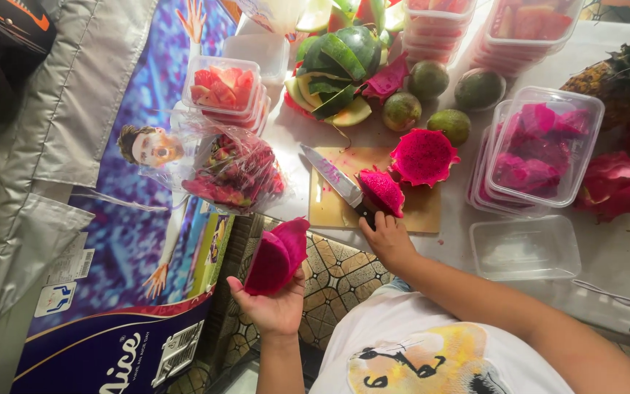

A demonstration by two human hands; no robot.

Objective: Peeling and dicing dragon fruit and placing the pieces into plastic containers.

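Note:
My left hand point(271, 306) is raised palm-up and holds a magenta dragon fruit piece point(277, 257) with its skin partly peeled away. My right hand point(386, 237) rests at the near edge of a wooden cutting board point(424, 208), closed around the handle of a knife point(335, 180) whose blade lies flat on the board. A cut dragon fruit wedge point(382, 191) lies right beside that hand. A dragon fruit half point(424, 156) sits cut face up at the board's far side.
A clear plastic bag of dragon fruit peels point(235, 175) lies left of the board. Stacked tubs of dragon fruit flesh point(541, 146), an empty tub point(525, 248), watermelon tubs point(222, 87), watermelon rinds point(337, 66), green round fruits point(450, 124), whole dragon fruits point(617, 182) and a pineapple point(628, 73) crowd the table.

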